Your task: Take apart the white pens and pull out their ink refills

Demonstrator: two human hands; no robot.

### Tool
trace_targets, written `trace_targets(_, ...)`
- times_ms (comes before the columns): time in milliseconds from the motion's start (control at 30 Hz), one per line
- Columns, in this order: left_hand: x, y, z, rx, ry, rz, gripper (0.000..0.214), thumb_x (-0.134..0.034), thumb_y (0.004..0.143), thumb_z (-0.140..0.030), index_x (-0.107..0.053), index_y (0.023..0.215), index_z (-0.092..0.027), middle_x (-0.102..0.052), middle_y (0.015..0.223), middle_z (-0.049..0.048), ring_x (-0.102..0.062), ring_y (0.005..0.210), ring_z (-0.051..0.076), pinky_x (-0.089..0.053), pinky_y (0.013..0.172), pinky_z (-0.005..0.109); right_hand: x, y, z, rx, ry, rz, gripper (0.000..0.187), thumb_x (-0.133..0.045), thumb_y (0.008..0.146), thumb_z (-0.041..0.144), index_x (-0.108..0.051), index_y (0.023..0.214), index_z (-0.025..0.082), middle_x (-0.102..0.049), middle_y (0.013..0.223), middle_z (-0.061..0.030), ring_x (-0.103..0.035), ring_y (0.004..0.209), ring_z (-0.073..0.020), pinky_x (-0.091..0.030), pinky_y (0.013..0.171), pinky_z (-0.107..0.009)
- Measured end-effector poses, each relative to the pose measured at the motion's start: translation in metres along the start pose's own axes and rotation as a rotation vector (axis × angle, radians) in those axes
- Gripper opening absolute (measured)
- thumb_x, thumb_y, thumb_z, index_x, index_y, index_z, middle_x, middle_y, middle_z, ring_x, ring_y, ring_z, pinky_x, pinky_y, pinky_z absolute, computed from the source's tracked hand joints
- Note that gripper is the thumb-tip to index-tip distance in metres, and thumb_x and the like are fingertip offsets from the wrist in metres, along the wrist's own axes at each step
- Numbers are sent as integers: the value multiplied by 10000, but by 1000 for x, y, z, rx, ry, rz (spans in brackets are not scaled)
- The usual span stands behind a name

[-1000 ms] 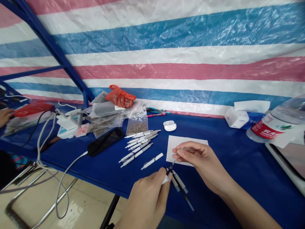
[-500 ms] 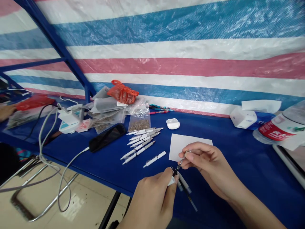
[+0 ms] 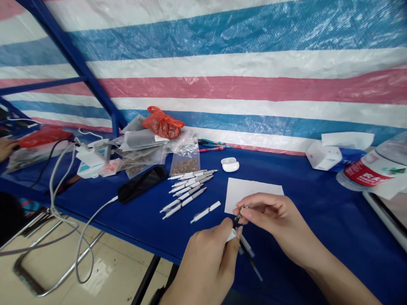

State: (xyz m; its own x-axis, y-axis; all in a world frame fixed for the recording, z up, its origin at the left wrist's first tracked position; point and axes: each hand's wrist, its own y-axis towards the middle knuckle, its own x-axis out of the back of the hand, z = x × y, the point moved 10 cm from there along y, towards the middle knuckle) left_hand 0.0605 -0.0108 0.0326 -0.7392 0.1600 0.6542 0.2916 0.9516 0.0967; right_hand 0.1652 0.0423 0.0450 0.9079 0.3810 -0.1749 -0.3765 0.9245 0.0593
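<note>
My left hand (image 3: pixel 206 254) is closed around a pen (image 3: pixel 231 235) with a white barrel end showing at the thumb and a dark refill (image 3: pixel 237 220) rising from the grip. Above it, my right hand (image 3: pixel 263 212) pinches a small silvery pen part (image 3: pixel 243 207) at the refill's upper end; whether that is a spring or a tip cannot be made out. Loose refills (image 3: pixel 255 270) and white tubes (image 3: pixel 247 245) lie just behind my left fingers, partly hidden. A single white pen piece (image 3: pixel 205 212) rests left of a white paper sheet (image 3: pixel 254 188).
Several white pens (image 3: pixel 187 199) lie in a row near a phone (image 3: pixel 142 184) on its cable. Bags of small brown parts (image 3: pixel 185 165), a red plastic bag (image 3: pixel 163 123) and an earphone case (image 3: pixel 230 164) sit behind. A large bottle (image 3: pixel 370 169) and tissue pack (image 3: pixel 333 156) stand right.
My right fingertips have moved down and slightly left along the refill, closer to my left hand. Less of the silvery part shows between the hands.
</note>
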Motion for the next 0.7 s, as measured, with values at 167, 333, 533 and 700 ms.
trace_targets(167, -4, 14, 0, 13, -28, 39, 214, -351, 1027, -277, -523, 917, -210, -385, 557, -69, -307, 446, 109, -195, 484, 262, 10, 2, -1, 12, 21, -67, 119, -794, 855, 342, -811, 862, 224, -785, 829, -44, -733, 704, -145, -626, 661, -217)
trace_targets(333, -5, 45, -26, -105, -71, 104, 177, -411, 1024, -276, -531, 910, -214, -379, 546, -80, -309, 444, 102, -206, 500, 262, 39, -1, 19, 133, -50, -240, 160, -818, 835, 383, -810, 873, 227, -772, 785, -32, -696, 643, -116, -594, 620, -187)
trace_targets(533, -10, 84, -41, -256, -169, 223, 237, -495, 1001, -392, -503, 847, -211, -362, 554, -85, -347, 476, 94, -225, 494, 239, 91, -17, 48, 350, 32, -624, 244, -917, 692, 427, -810, 815, 245, -778, 791, -27, -694, 641, -120, -591, 620, -210)
trace_targets(700, -15, 100, -21, -285, -237, 192, 291, -428, 1036, -396, -542, 861, -194, -405, 592, -78, -379, 504, 84, -282, 532, 224, 107, -28, 57, 465, -6, -789, 230, -907, 703, 406, -794, 810, 237, -776, 823, -28, -717, 681, -150, -603, 644, -266)
